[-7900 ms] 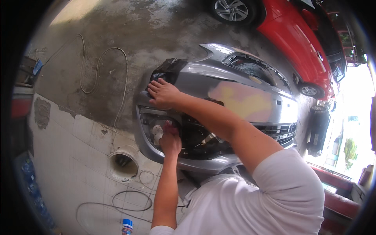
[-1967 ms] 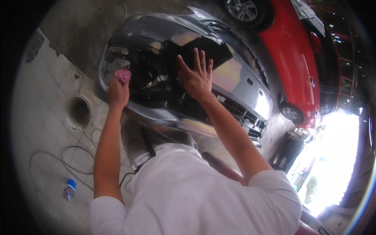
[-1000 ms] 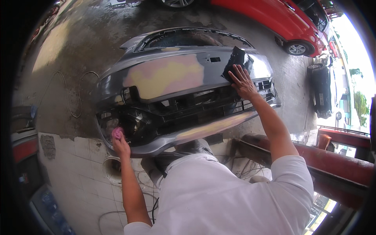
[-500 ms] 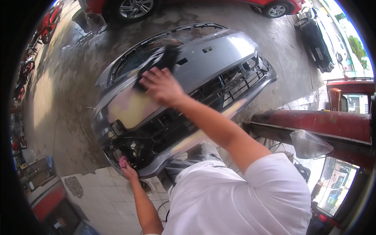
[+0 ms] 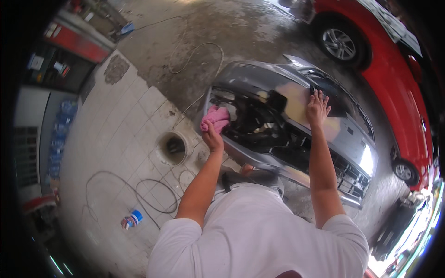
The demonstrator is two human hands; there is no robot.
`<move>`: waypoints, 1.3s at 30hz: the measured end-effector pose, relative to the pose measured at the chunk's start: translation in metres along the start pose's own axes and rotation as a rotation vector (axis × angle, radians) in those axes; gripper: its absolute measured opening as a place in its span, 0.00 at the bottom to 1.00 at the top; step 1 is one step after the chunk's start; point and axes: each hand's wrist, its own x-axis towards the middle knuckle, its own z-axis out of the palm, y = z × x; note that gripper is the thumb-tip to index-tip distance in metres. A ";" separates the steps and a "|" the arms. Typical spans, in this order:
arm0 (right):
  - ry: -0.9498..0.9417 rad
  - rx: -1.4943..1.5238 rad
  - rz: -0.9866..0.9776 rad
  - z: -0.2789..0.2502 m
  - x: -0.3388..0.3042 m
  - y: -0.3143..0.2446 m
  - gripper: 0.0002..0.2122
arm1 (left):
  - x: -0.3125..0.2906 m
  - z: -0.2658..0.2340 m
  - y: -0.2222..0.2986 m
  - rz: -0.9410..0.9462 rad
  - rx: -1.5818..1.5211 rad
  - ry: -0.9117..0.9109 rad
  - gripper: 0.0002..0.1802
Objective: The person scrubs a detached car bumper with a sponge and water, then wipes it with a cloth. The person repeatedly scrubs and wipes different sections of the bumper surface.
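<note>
A grey car bumper (image 5: 359,146) lies tilted across the floor ahead of me, with pale yellow and pinkish bare patches (image 5: 296,104) on its painted face. My left hand (image 5: 213,138) is closed round a bunched pink cloth (image 5: 215,118) at the bumper's left end, beside the dark headlight opening. Over the patched area my right hand (image 5: 317,110) lies flat with fingers spread. Its fingertips rest on a black cloth (image 5: 332,105) that blends into the dark bumper opening behind it, so its outline is hard to make out.
A whitish bucket (image 5: 172,147) with something dark inside stands left of the bumper. A hose (image 5: 221,55) curls over wet concrete, and a thin cable (image 5: 116,173) loops across the tiles. A blue-labelled container (image 5: 132,219) lies nearby. A red car (image 5: 394,92) stands beyond the bumper.
My view has swung left, bringing the bucket and tiles into sight. My right hand and the black cloth remain over the patched area. The pink cloth now shows more fully in my left hand.
</note>
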 end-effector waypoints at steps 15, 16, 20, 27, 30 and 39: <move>-0.771 0.567 -0.777 0.201 -0.379 -0.455 0.25 | 0.155 -0.458 0.032 -0.193 -0.096 0.540 0.30; -0.828 0.428 -0.704 0.218 -0.386 -0.464 0.27 | 0.154 -0.471 0.030 -0.272 -0.053 0.426 0.29; -1.475 0.692 -0.390 0.239 -0.371 -0.490 0.31 | 0.182 -0.446 0.036 -0.339 0.091 0.064 0.24; -1.132 1.115 0.021 0.058 -0.264 -0.444 0.15 | 0.180 -0.250 0.161 0.285 0.513 -0.708 0.35; -0.485 0.940 0.063 -0.004 -0.187 -0.370 0.19 | 0.181 -0.173 0.195 0.226 0.165 -0.925 0.33; 0.103 0.387 -0.074 -0.079 -0.017 -0.216 0.25 | 0.065 0.002 0.173 -0.211 -0.315 -1.303 0.23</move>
